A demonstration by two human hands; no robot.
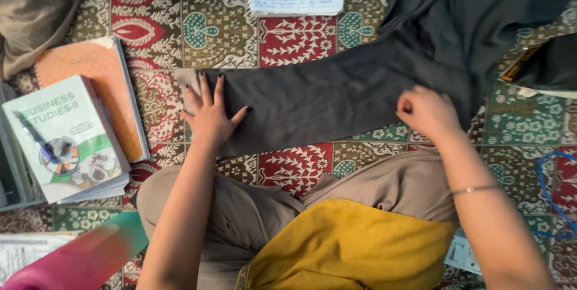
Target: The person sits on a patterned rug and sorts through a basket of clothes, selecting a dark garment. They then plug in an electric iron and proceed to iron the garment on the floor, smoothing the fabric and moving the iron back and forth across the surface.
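Patterned carpet [294, 37], books [72, 134] beside dark garment [336, 94]

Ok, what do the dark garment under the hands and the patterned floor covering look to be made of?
The dark garment looks like soft, matte woven cloth, perhaps cotton: it creases and lies limp, without shine. The floor covering seems a printed or woven textile mat, flat and dull; pile cannot be told. The left hand presses flat on the garment, the right hand pinches it.
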